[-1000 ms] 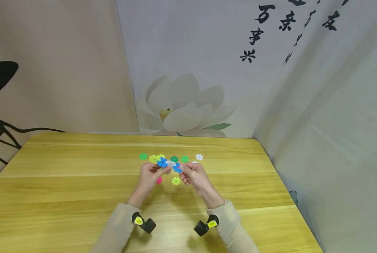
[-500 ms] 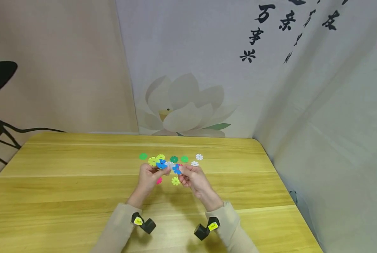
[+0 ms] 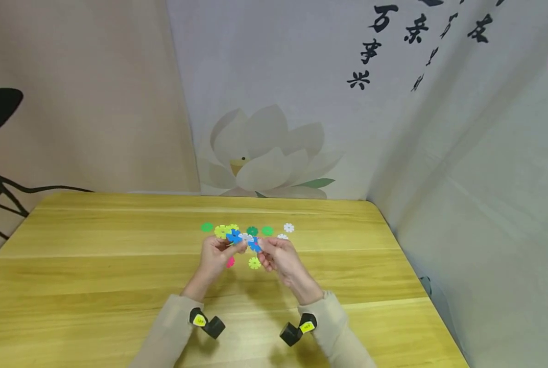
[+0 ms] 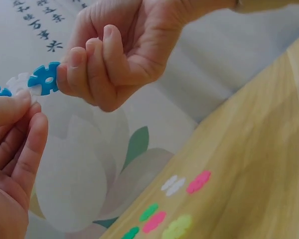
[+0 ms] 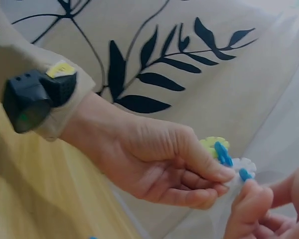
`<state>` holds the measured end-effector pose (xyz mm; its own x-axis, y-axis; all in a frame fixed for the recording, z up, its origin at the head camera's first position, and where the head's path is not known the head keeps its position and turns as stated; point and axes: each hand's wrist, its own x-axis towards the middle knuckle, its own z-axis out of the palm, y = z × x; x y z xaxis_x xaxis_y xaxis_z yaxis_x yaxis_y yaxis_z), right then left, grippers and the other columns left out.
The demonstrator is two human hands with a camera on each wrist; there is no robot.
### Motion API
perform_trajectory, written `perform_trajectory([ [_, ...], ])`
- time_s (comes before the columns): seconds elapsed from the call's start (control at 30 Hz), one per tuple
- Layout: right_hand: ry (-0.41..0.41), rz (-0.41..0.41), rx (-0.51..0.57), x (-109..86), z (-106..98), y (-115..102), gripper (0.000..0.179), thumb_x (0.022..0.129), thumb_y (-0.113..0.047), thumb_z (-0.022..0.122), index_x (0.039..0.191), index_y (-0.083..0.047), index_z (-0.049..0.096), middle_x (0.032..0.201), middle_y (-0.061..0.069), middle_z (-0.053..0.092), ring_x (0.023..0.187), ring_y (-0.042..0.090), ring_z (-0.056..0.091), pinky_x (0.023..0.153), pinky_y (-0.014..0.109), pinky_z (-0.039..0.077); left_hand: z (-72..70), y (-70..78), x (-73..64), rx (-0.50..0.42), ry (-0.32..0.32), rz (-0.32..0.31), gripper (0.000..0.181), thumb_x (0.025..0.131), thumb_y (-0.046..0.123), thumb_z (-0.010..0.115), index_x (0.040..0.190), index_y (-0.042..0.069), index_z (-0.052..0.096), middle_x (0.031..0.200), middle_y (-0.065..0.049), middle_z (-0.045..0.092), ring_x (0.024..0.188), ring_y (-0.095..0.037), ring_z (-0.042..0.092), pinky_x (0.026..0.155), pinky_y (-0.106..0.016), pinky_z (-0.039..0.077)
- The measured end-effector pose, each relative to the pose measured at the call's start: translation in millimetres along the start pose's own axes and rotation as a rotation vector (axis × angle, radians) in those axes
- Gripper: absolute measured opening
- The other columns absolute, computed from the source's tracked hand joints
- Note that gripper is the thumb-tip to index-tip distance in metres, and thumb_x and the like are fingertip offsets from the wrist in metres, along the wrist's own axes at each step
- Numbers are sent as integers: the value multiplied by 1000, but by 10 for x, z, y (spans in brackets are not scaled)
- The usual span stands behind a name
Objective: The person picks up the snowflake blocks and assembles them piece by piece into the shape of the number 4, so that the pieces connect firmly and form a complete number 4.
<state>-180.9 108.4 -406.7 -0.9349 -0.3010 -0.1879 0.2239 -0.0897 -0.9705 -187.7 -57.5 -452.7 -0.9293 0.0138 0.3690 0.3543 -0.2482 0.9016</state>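
My two hands hold a short chain of slotted plastic snowflake discs above the table. A yellow disc (image 5: pixel 212 144) is at its left end, then a blue disc (image 3: pixel 234 235), a white disc (image 3: pixel 245 238) and a second blue disc (image 4: pixel 44 78). With thumb and fingers, my left hand (image 3: pixel 214 258) pinches the chain around the white disc. My right hand (image 3: pixel 284 257) pinches the right-hand blue disc by its outer edge, its fingers curled and partly hiding it. In the left wrist view the white disc and this blue disc overlap at their rims.
Loose discs lie on the wooden table (image 3: pixel 117 276) behind and below the hands: green (image 3: pixel 207 227), dark green (image 3: pixel 252 231), white (image 3: pixel 288 227), pink (image 3: pixel 230 261) and yellow (image 3: pixel 254 262) ones. A printed curtain (image 3: pixel 274 76) hangs behind the table's far edge.
Both hands keep their grips. The chain dips slightly and comes back up, with a small shift left; the loose discs stay put.
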Motion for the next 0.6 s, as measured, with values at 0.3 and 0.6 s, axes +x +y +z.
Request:
perform_trajectory([
  [0.3, 36, -91, -64, 208, -133, 0, 30, 98, -18, 48, 75, -4, 60, 60, -1, 53, 49, 7, 44, 42, 16, 37, -24, 17, 52, -62, 114, -62, 8, 83, -5, 66, 83, -13, 64, 69, 0, 69, 62, -11, 65, 65, -27, 58],
  [0.6, 353, -209, -404, 637, -678, 340, 23, 91, -12, 61, 103, 7, 64, 87, 13, 64, 73, 16, 56, 61, 24, 51, -74, 18, 63, -94, 160, -74, 4, 83, -5, 66, 79, -6, 66, 69, 0, 68, 61, -11, 66, 64, -27, 58],
])
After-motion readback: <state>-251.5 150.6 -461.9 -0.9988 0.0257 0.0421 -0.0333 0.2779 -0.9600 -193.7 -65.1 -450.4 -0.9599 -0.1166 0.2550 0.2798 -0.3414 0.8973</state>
